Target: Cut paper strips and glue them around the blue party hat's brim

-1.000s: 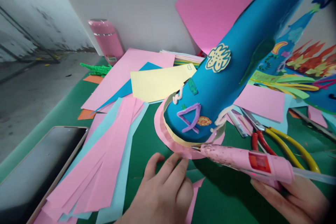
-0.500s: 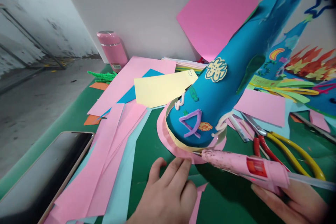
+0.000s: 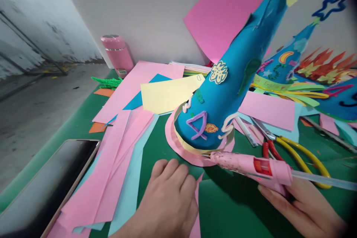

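A blue paper cone hat (image 3: 216,96) stands tilted to the right, decorated with a purple pipe-cleaner fish and paper shapes. Around its base runs a cream paper band (image 3: 192,148), with a pink paper brim (image 3: 173,142) below. My right hand (image 3: 301,204) grips a pink hot glue gun (image 3: 251,167), its nozzle at the front of the band and brim. Just in front of the brim, my left hand (image 3: 173,197) rests with fingers curled under; whatever they may hold is hidden. A pink paper piece (image 3: 196,215) shows beside that hand.
A phone (image 3: 52,182), pink paper strips (image 3: 103,171) and a cream sheet (image 3: 170,95) lie to the left. Behind stands a pink flask (image 3: 118,55). Yellow-handled scissors (image 3: 302,156) and red-handled pliers (image 3: 269,148) lie right, before another blue hat (image 3: 290,63).
My left hand has drawn back slightly from the brim and its fingers have curled in. The glue gun nozzle stays at the band's front edge. The camera view has shifted.
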Demonstrator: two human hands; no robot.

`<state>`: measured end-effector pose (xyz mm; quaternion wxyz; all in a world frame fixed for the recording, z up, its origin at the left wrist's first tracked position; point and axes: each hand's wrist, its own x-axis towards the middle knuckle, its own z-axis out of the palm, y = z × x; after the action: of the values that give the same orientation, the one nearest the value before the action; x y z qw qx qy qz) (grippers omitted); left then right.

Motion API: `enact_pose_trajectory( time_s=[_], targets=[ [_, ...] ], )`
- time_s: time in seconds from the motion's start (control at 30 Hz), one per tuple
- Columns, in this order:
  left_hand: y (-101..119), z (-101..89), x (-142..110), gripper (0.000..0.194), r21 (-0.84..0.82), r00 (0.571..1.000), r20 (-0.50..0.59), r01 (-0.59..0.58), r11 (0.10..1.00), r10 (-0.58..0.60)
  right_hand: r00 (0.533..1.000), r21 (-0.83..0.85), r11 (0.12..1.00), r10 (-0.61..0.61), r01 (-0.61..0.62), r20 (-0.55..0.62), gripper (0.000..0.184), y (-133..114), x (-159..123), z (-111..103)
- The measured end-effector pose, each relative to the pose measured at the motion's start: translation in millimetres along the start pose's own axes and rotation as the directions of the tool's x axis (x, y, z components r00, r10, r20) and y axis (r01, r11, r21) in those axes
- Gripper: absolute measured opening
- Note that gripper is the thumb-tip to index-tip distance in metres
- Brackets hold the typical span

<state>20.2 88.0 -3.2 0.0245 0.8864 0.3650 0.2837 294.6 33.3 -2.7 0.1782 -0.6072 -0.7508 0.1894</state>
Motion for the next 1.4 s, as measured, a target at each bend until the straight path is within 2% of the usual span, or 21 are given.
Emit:
enact_pose_trajectory(
  time_s=[0.07,0.2,0.27,0.37,0.47,0.57,0.67,0.8,0.97,1.17,1.27,1.4],
  targets=[
    [2,-1.4,1,0.028,-0.012,1.000,-0.019,-0.018,1.000,0.018,0.999,0.017,0.999,-0.035,0.035,-0.009,0.024,3,2,0],
    [6,-1.1,1,0.017,0.029,0.989,0.143,-0.043,0.999,0.039,0.992,0.016,0.992,-0.122,0.123,-0.030,0.026,5,5,-1],
    [5,0.6,1,0.015,0.044,0.981,0.191,-0.049,0.998,0.040,0.988,0.012,0.990,-0.142,0.143,-0.056,0.024,4,5,-1],
    [3,0.3,6,0.016,0.014,0.966,0.259,-0.021,1.000,0.016,0.986,0.004,0.989,-0.148,0.149,-0.072,0.023,3,4,0],
    [2,-6.5,13,0.019,-0.065,0.949,0.314,0.060,0.996,-0.036,0.991,-0.014,0.992,-0.128,0.128,-0.021,0.024,6,2,-1],
    [1,-14.4,14,0.024,-0.100,0.961,0.267,0.102,0.990,-0.072,0.992,-0.017,0.992,-0.125,0.125,0.005,0.021,8,2,-1],
    [0,-16.2,8,0.025,-0.092,0.978,0.208,0.050,0.995,-0.030,0.992,-0.012,0.992,-0.123,0.123,-0.023,0.019,5,2,-2],
    [0,-11.5,5,0.025,-0.090,0.990,0.136,-0.020,0.996,0.032,0.996,0.028,0.996,-0.089,0.089,-0.016,0.020,-1,3,-2],
    [0,-7.5,8,0.029,-0.030,0.986,0.141,-0.084,0.996,0.087,0.998,0.069,0.996,-0.059,0.061,-0.023,0.027,-4,2,0],
    [-5,-0.8,6,0.038,0.049,0.996,0.063,-0.070,0.996,0.067,0.996,0.027,0.996,-0.087,0.088,-0.021,0.020,-4,3,-2],
    [-5,-3.1,6,0.036,0.086,0.992,0.113,-0.061,0.994,0.051,0.993,0.028,0.992,-0.121,0.121,0.001,0.026,-7,8,-5],
    [-2,-8.9,6,0.032,0.094,0.980,0.196,-0.056,0.994,0.037,0.990,-0.014,0.990,-0.140,0.139,-0.026,0.033,-13,11,-4]
  ],
)
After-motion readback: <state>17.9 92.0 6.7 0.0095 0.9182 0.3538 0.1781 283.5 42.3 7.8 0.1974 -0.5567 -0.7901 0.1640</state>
